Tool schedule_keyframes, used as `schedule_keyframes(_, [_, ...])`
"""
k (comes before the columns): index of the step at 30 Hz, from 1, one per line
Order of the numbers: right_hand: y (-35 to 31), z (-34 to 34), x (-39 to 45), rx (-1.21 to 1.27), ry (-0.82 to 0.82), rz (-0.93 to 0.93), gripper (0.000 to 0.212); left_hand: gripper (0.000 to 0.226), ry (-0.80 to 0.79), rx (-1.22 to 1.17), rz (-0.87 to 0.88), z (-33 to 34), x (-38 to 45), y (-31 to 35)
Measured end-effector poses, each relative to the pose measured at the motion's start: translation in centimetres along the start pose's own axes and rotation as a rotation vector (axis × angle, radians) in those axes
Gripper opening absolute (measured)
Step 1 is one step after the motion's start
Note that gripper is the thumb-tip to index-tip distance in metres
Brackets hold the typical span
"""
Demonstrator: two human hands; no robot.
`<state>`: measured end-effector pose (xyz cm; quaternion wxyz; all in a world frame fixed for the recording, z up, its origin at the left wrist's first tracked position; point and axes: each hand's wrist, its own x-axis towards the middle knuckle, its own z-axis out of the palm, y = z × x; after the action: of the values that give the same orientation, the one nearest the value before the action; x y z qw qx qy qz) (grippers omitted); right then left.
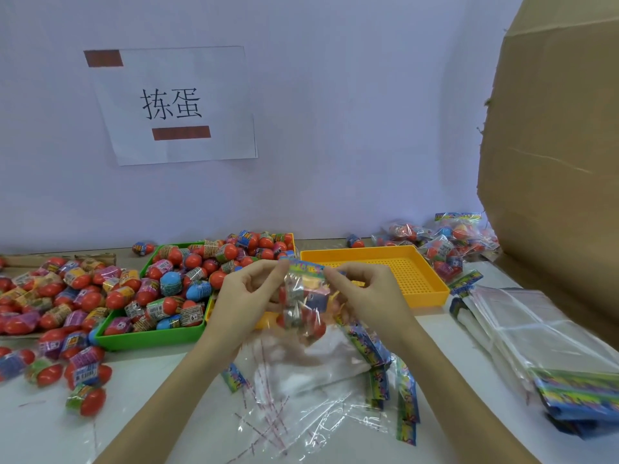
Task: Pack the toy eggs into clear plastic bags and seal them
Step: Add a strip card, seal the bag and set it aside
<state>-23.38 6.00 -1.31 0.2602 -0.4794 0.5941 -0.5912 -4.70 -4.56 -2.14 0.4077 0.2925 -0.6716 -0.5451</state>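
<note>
A clear plastic bag holding several toy eggs hangs in mid-air over the table's middle. Its colourful printed header sits at the top. My left hand pinches the header's left end and my right hand pinches its right end. A green tray to the left is heaped with red, blue and wrapped toy eggs. More loose eggs lie spread at the far left. Sealed bags of eggs are piled at the back right.
An orange perforated tray stands behind my right hand. Peeled strips and loose clear film lie under my forearms. A stack of unused bags with printed headers lies at the right. A large cardboard box rises on the right.
</note>
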Motion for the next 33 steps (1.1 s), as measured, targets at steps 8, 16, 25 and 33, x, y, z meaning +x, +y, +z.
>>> schedule_keyframes(8, [-0.5, -3.1, 1.0, 0.868, 0.669, 0.118, 0.03, 0.044, 0.061, -0.019, -0.054, 0.2, 0.6, -0.1])
schedule_keyframes(16, [0.0, -2.7, 1.2, 0.864, 0.485, 0.232, 0.036, 0.018, -0.457, 0.264, 0.086, 0.3, -0.5, -0.5])
schedule_keyframes(25, [0.0, -0.8, 0.6, 0.528, 0.272, 0.336, 0.022, 0.035, -0.685, 0.81, 0.351, 1.0, -0.6, -1.5])
schedule_keyframes(33, [-0.6, -0.6, 0.1, 0.16, -0.173, 0.135, 0.031, 0.02, -0.48, 0.522, 0.198, 1.0, -0.8, -1.2])
